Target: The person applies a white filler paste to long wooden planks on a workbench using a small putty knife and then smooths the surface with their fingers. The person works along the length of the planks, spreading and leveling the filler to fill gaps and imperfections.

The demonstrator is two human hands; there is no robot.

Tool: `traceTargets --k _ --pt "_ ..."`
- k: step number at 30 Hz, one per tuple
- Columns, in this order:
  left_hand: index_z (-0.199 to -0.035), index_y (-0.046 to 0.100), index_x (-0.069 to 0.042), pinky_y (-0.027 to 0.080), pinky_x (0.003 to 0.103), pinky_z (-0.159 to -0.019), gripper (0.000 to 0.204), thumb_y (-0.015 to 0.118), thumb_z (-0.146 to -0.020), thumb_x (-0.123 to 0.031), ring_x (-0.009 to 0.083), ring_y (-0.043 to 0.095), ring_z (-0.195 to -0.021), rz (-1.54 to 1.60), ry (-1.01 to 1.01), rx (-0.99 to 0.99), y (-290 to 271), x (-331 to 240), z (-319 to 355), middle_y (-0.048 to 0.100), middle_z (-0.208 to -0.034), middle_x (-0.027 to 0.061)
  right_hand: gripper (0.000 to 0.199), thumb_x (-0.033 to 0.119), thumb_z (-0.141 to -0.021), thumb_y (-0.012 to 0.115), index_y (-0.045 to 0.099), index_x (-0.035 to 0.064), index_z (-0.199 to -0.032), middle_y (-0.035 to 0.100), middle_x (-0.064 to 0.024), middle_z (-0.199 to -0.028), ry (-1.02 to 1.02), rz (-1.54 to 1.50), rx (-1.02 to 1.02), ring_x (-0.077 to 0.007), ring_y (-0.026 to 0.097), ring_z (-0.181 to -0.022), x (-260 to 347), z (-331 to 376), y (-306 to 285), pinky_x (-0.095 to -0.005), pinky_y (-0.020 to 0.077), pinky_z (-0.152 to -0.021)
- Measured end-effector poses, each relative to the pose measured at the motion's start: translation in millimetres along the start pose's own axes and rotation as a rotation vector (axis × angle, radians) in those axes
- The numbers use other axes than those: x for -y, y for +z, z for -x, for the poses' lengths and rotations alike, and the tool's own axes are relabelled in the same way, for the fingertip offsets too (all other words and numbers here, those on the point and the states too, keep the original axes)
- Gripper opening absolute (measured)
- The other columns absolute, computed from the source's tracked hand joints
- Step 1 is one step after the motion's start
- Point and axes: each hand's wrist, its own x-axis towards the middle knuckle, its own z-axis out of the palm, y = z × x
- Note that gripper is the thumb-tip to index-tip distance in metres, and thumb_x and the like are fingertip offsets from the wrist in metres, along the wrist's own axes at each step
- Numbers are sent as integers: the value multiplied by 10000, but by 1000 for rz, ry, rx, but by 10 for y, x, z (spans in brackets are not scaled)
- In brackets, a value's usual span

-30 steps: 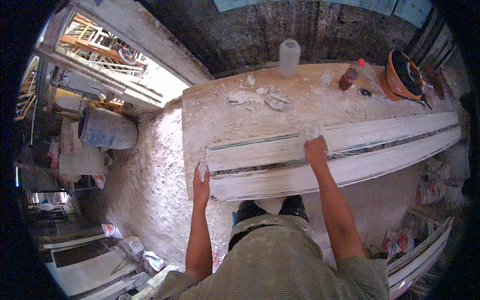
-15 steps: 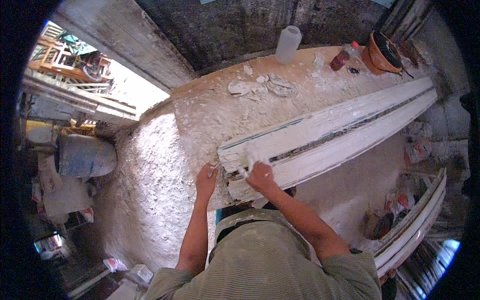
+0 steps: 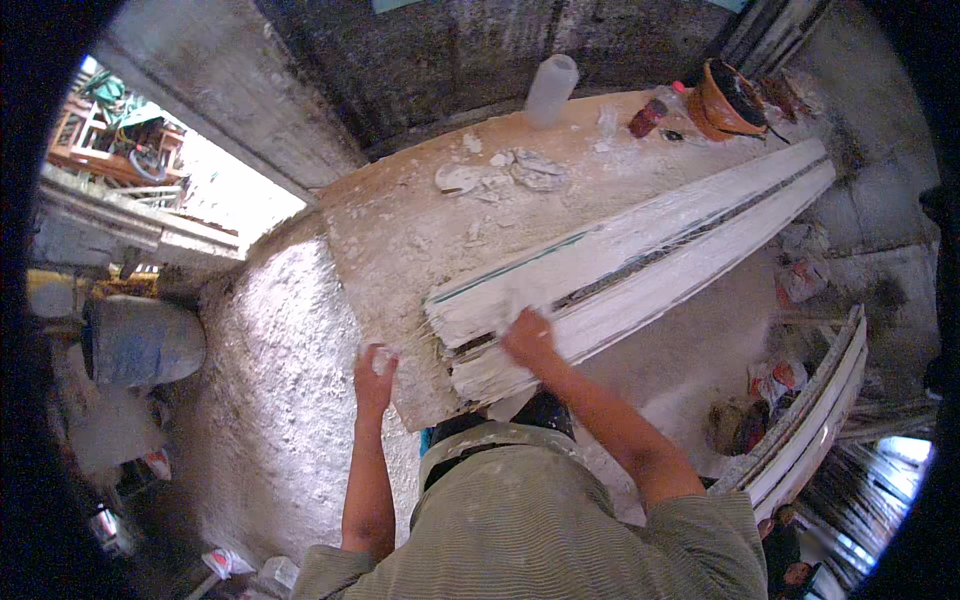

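White boards [image 3: 625,240] lying before me, right hand [image 3: 527,341] over their near end

My green shirt [image 3: 520,525] is filling the nearest part of the view, and dark trousers [image 3: 548,415] are showing past its hem. My left hand [image 3: 374,378] is hanging by the left edge of the table [image 3: 400,235], apart from the boards; its fingers are curving toward the thumb, and I cannot tell whether they are gripping anything. My right hand is bending over the boards, knuckles up; it is blurring, so I cannot tell what, if anything, it is grasping, or whether it is touching them. The boards are lying along the table's near side, slanting away to the far right, a dark gap [image 3: 650,258] running between them and a green line [image 3: 515,265] marking the farther one. Beyond, white crusts [image 3: 540,172] are lying on the tabletop. Farther back, a white bottle [image 3: 550,90] is standing; to its right, a dark red bottle [image 3: 648,118] and an orange pot [image 3: 708,112] are sitting. Behind everything, a dark wall [image 3: 470,60] is rising.
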Motion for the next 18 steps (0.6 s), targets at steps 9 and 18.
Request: traceTargets --k 9,18 --pt "-1387 505 -78 349 474 -1123 587 665 -901 -365 434 451 -1317 -79 444 351 502 -891 -596 496 -1397 260 416 371 -875 574 721 -17 -900 656 -230 -928 244 -151 -143 -364 667 -920 202 -414 -311 -464 548 -816" --pt "-1552 226 -29 247 470 -1199 909 510 -932 -631 435 281 -1449 -448 820 931 1187 -1580 -1081 279 -1555 302 342 261 -919 507 739 10 -904 719 -212 -914 490 -20 -317 -375 700 -919 -2706 -836 -821 -489 571 -804"
